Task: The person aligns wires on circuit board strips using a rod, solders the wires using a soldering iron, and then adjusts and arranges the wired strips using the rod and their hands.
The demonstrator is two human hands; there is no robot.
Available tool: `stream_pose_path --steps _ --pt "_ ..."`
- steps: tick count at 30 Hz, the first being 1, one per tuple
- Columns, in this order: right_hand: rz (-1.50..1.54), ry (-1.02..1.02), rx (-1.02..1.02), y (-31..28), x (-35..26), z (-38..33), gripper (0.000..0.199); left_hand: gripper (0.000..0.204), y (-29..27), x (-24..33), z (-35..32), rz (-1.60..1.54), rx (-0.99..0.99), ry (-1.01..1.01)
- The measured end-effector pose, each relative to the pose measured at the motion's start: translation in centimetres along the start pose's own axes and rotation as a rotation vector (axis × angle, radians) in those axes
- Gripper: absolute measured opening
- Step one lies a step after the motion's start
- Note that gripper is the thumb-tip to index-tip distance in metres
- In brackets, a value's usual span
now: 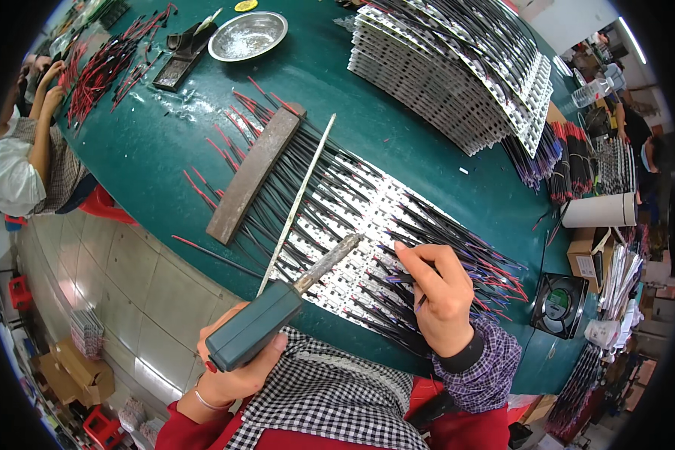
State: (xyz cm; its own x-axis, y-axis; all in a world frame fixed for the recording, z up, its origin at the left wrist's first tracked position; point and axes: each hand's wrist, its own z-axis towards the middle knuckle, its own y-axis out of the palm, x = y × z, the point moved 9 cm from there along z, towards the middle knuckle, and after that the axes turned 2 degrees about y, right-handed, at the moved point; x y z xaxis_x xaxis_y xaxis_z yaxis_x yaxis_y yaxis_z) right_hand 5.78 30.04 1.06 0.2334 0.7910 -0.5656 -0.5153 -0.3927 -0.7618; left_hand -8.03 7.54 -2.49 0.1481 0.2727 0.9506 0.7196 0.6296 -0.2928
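My left hand (236, 380) is wrapped around the handle of a dark green soldering iron (253, 327). The iron's worn metal tip reaches to the middle of a white panel of small boards (364, 217). Just right of the tip, my right hand (442, 300) is closed in a pinch on a black wire (401, 279); its fingers hide part of it. Rows of black wires with red and purple ends lie across both sides of the panel. A rusty metal bar (253, 176) rests on the left-hand wires, and a thin pale rod (307, 184) crosses them.
A tall stack of white panels (427, 82) stands at the back right. A metal dish (247, 37), a black iron stand (181, 61) and loose red-black wires (112, 67) lie at the back left. Another person (34, 150) sits at the left; a fan (559, 305) is at the right.
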Motion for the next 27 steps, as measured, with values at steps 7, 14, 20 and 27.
stream_pose_path --steps 7,14,20,27 --pt "-0.372 -0.230 -0.051 2.8 -0.7 -0.3 0.033 0.029 1.6 2.3 1.6 0.055 -0.042 0.177" --pt "-0.318 -0.246 -0.069 3.4 -0.9 -0.5 0.035 0.028 2.9 2.4 2.1 0.055 -0.104 0.195" --pt "-0.284 -0.248 -0.058 3.5 -1.1 -0.5 0.037 0.027 3.3 2.1 2.3 0.084 -0.119 0.163" --pt "-0.343 -0.265 -0.092 4.0 -1.6 -0.4 0.036 0.024 3.2 2.1 2.2 0.095 -0.122 0.188"
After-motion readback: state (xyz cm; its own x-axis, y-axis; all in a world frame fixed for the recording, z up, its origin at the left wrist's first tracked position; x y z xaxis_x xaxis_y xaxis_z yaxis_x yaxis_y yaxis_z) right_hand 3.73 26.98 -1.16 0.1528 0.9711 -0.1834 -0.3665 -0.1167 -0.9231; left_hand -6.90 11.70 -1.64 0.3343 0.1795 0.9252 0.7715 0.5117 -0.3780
